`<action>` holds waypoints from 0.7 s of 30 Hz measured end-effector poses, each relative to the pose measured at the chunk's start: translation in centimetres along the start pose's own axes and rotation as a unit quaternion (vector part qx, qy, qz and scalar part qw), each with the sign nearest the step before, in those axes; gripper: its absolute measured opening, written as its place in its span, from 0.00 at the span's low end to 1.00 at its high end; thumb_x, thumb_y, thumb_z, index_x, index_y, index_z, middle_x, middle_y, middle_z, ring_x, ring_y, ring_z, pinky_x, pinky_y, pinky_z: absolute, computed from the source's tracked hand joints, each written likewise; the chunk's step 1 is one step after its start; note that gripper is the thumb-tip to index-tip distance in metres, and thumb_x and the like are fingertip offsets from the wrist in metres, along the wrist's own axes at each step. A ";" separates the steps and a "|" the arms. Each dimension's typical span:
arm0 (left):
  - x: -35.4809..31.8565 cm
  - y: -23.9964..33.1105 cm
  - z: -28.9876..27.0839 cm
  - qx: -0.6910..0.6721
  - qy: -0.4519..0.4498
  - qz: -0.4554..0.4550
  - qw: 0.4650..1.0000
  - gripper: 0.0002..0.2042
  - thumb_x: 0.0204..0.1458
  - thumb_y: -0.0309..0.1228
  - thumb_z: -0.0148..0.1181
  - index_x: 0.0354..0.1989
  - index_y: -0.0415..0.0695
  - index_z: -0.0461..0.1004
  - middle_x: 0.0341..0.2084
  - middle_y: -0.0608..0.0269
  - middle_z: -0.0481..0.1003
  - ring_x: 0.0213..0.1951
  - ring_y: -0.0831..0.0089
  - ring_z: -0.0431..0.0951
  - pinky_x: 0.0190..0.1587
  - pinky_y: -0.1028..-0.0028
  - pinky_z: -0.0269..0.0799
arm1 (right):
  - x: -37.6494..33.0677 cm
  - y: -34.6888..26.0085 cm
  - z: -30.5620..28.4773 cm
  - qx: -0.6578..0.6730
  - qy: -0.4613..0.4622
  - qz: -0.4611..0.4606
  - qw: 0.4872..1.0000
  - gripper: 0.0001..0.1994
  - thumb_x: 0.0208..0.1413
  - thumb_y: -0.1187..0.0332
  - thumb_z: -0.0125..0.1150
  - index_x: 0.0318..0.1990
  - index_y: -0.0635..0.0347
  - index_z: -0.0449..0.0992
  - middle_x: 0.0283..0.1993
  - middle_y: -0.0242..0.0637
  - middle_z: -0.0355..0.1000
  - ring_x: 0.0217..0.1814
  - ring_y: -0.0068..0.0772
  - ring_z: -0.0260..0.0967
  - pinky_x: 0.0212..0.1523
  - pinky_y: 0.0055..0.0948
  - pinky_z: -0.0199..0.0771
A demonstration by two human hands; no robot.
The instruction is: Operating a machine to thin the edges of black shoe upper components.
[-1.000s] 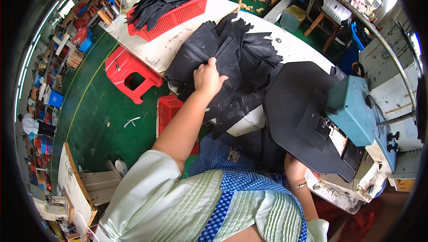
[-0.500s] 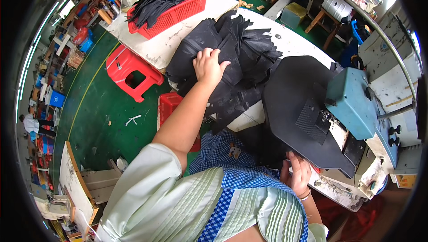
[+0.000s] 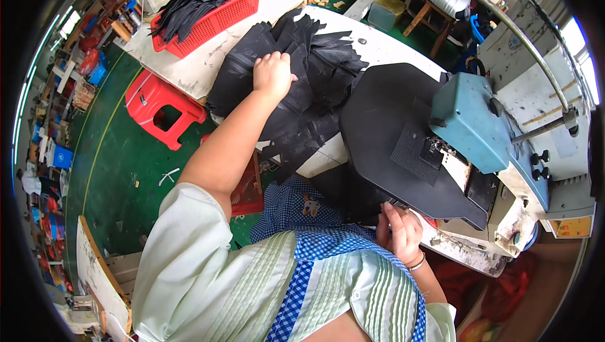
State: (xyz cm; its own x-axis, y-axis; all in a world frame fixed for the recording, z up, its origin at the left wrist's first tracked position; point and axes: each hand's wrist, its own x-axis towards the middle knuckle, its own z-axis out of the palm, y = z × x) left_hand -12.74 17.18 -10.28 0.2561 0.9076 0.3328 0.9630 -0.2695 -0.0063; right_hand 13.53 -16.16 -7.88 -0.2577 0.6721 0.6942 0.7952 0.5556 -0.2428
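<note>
A spread heap of thin black cut pieces (image 3: 246, 71), sheet-like and overlapping, lies on the white worktable. My left hand (image 3: 273, 79) rests on the heap, its fingers curled down over a black piece and its thumb pointing right. Right of the heap stands a blue-green machine (image 3: 472, 121) with a broad black plate (image 3: 378, 109) around its working head. My right hand (image 3: 401, 232) is at the plate's near edge with fingers bent together. Something small and dark shows at those fingertips, too little of it to name.
A red basket (image 3: 211, 24) holding more black pieces stands on the far left of the white table (image 3: 189, 71). A red stool (image 3: 157, 106) is on the green floor at left. A curved metal pipe (image 3: 504, 21) arches over the machine. Shelves line the far left.
The whole view has shifted, so the table and machine sit further left. My left fingers are more curled on the heap. My right hand stays by the plate's edge.
</note>
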 end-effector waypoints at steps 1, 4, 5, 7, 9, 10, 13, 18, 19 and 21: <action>-0.7 -0.1 0.3 0.016 -0.002 0.002 1.000 0.21 0.47 0.42 0.74 0.45 0.45 0.76 0.41 0.59 0.80 0.48 0.61 0.80 0.52 0.60 0.71 | 0.0 -0.1 0.0 -0.008 0.003 -0.006 1.000 0.21 0.49 0.84 0.68 0.54 0.71 0.77 0.39 0.46 0.78 0.33 0.41 0.78 0.33 0.34 0.80; -2.2 -0.5 2.3 -0.022 0.136 0.073 0.988 0.22 0.49 0.40 0.73 0.49 0.43 0.75 0.40 0.59 0.80 0.47 0.59 0.81 0.51 0.59 0.73 | -0.1 -0.2 -0.6 -0.017 -0.008 -0.023 1.000 0.20 0.50 0.83 0.66 0.53 0.72 0.77 0.40 0.46 0.78 0.32 0.39 0.78 0.31 0.32 0.79; -2.7 -1.3 2.2 -0.049 0.175 0.100 0.978 0.18 0.51 0.38 0.72 0.47 0.44 0.76 0.39 0.58 0.80 0.44 0.59 0.81 0.48 0.60 0.74 | -0.1 -0.1 -0.8 -0.011 -0.020 -0.042 0.999 0.19 0.51 0.83 0.65 0.53 0.72 0.77 0.40 0.46 0.79 0.32 0.38 0.78 0.31 0.31 0.79; -2.3 -2.1 0.2 -0.199 0.239 0.091 0.946 0.11 0.56 0.33 0.67 0.44 0.44 0.74 0.36 0.54 0.77 0.39 0.49 0.79 0.43 0.57 0.75 | 0.2 0.2 -1.2 -0.026 0.007 -0.091 0.995 0.19 0.51 0.83 0.63 0.53 0.72 0.77 0.41 0.45 0.79 0.31 0.35 0.78 0.29 0.27 0.78; -2.0 -1.9 -4.9 -0.257 0.322 0.048 0.910 0.10 0.62 0.32 0.63 0.45 0.40 0.72 0.35 0.46 0.77 0.38 0.42 0.78 0.39 0.55 0.75 | 0.9 0.2 -2.0 -0.048 0.025 -0.108 0.993 0.20 0.51 0.82 0.65 0.54 0.71 0.75 0.40 0.45 0.79 0.32 0.34 0.78 0.29 0.26 0.78; -2.1 -1.7 -7.5 -0.305 0.307 0.031 0.901 0.11 0.64 0.32 0.62 0.46 0.39 0.70 0.34 0.45 0.76 0.34 0.44 0.79 0.37 0.58 0.75 | 1.2 0.4 -2.2 -0.046 0.047 -0.105 0.992 0.21 0.50 0.83 0.66 0.54 0.70 0.74 0.40 0.46 0.79 0.31 0.34 0.78 0.28 0.27 0.78; -3.6 2.1 -13.9 -0.555 0.289 0.058 0.778 0.09 0.67 0.21 0.54 0.52 0.35 0.65 0.41 0.57 0.79 0.40 0.77 0.78 0.45 0.76 0.75 | 2.7 0.6 -2.2 -0.069 0.119 -0.107 0.985 0.30 0.47 0.82 0.74 0.59 0.66 0.70 0.45 0.49 0.77 0.35 0.39 0.78 0.30 0.30 0.78; -8.1 8.6 -14.3 -0.599 0.143 0.112 0.780 0.25 0.66 0.18 0.53 0.70 0.35 0.54 0.51 0.51 0.77 0.51 0.71 0.77 0.56 0.74 0.72 | 8.4 0.5 -2.5 -0.150 0.138 -0.176 0.963 0.27 0.50 0.69 0.73 0.60 0.38 0.77 0.56 0.36 0.75 0.46 0.38 0.73 0.35 0.28 0.74; -8.8 9.9 -13.9 -0.652 0.083 0.083 0.749 0.25 0.67 0.19 0.52 0.70 0.36 0.54 0.49 0.53 0.78 0.49 0.73 0.78 0.55 0.75 0.72 | 9.3 0.6 -2.2 -0.165 0.159 -0.175 0.957 0.17 0.51 0.66 0.68 0.50 0.45 0.83 0.52 0.34 0.78 0.44 0.35 0.73 0.36 0.26 0.73; -9.1 10.8 -13.7 -0.775 -0.061 -0.008 0.629 0.24 0.68 0.23 0.54 0.70 0.37 0.57 0.50 0.57 0.78 0.51 0.75 0.77 0.56 0.77 0.71 | 9.9 -0.2 -3.9 -0.167 0.038 -0.123 0.977 0.12 0.43 0.72 0.65 0.38 0.60 0.84 0.44 0.38 0.82 0.36 0.32 0.74 0.34 0.23 0.74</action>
State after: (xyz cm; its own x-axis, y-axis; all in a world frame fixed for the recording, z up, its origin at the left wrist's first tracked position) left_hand -5.86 1.55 -0.45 0.3429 0.9066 0.2462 -0.2501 -0.1645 0.9541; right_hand 12.99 -11.55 1.66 -0.4327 0.4931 0.7548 0.8523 0.4967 0.1642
